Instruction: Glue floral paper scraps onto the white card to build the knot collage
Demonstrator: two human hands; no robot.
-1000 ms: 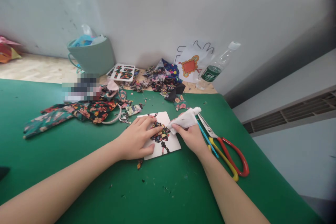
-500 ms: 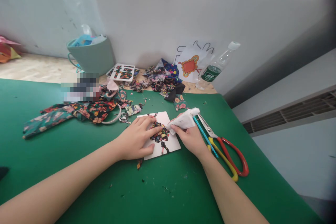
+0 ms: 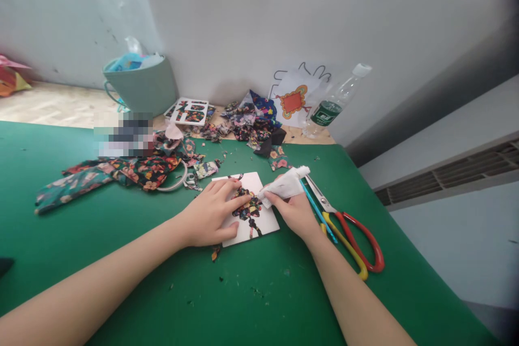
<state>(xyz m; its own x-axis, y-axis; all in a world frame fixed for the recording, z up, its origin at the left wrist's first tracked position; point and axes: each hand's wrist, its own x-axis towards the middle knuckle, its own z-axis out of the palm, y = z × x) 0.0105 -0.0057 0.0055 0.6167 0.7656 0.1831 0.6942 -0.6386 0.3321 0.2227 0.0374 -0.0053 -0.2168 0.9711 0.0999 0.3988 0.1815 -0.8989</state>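
Note:
A white square card [image 3: 265, 225] lies on the green table, with a collage of dark floral fabric pieces [image 3: 252, 211] on its middle. My left hand [image 3: 213, 213] rests spread on the card's left side, fingertips on the fabric pieces. In my right hand [image 3: 294, 211] is a white tube [image 3: 287, 184], its narrow tip pointing down-left at the right edge of the collage. The tube's cap end points up and to the right. Just right of that hand lie a blue pen [image 3: 318, 211] and scissors [image 3: 359, 238] with red and yellow handles.
Floral fabric [image 3: 133, 170] and a white ring [image 3: 178, 181] lie at the left. Behind are a green bin [image 3: 141, 86], a patterned card [image 3: 190, 112], fabric scraps [image 3: 251, 121], a drawing [image 3: 292, 101] and a leaning bottle [image 3: 328, 111]. Small scraps dot the table in front.

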